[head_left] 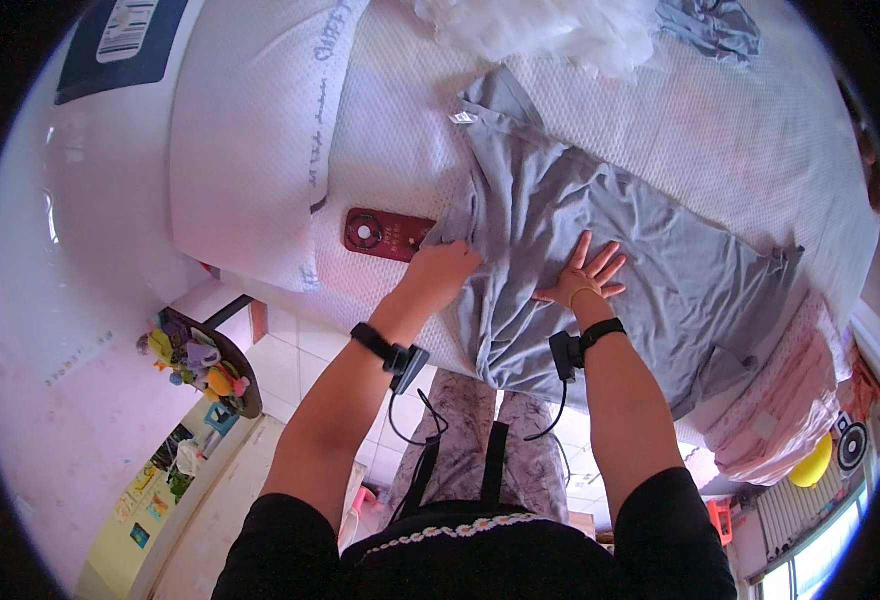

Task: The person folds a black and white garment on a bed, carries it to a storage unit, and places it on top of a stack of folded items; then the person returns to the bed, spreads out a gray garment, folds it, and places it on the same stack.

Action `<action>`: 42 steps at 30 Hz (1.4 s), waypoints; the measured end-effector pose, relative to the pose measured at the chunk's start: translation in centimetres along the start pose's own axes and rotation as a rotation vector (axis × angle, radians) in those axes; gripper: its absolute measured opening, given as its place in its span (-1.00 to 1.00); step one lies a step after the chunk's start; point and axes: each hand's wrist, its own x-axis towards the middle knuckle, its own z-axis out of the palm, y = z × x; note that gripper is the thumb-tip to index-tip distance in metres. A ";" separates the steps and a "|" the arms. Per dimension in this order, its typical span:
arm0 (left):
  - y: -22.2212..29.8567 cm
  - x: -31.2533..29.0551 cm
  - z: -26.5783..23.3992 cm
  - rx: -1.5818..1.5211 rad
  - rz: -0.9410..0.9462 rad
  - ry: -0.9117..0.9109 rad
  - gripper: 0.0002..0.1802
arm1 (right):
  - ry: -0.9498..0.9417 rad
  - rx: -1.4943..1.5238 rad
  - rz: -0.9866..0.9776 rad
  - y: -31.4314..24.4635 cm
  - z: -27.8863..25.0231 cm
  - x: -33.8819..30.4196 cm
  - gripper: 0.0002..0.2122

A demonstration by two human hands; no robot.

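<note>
A wrinkled grey garment lies spread on the bed, a small white tag at its far left corner. My left hand is closed at the garment's left edge, its fingers curled on the fabric. Flat on the middle of the garment rests my right hand, its fingers spread and holding nothing. Just beyond my left hand is a phone in a dark red case, face down on the mattress and partly hidden by the hand and the cloth.
White sheer fabric and another grey cloth lie at the far side. A white pillow is on the left. Pink fabric drapes at the right edge. A basket of colourful toys stands at the lower left.
</note>
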 end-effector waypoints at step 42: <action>-9.6 3.5 -11.4 0.304 -0.149 0.477 -0.79 | -0.117 0.012 0.031 -0.2 -0.5 1.2 0.56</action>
